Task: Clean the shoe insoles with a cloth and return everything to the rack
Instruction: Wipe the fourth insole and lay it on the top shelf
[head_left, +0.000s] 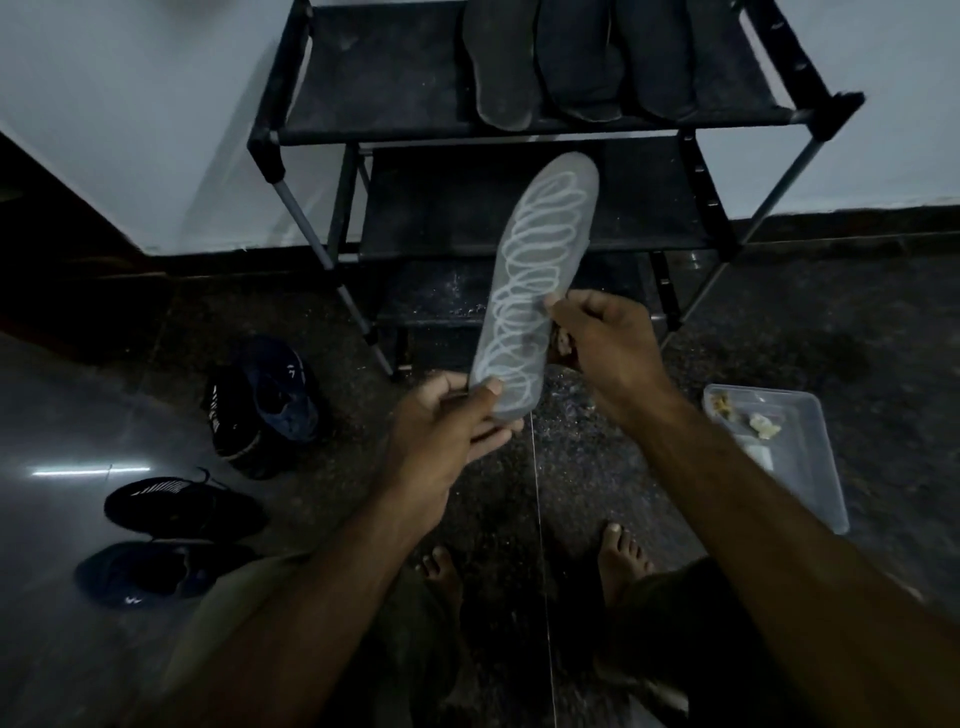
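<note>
A dark speckled floor (597, 467) meets a pale wall (130, 104); a black shoe rack (395, 78) stands far centre, three dark insoles (582, 57) on its top shelf. Between them, the left hand (447, 421) pinches the heel of a grey insole (535, 270), squiggled white; the right hand (602, 338) grips its right edge.

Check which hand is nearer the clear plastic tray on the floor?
Right. The right hand pinches the insole's side edge, up and left of the tray. The left hand holds the insole's heel end, farther left.
</note>
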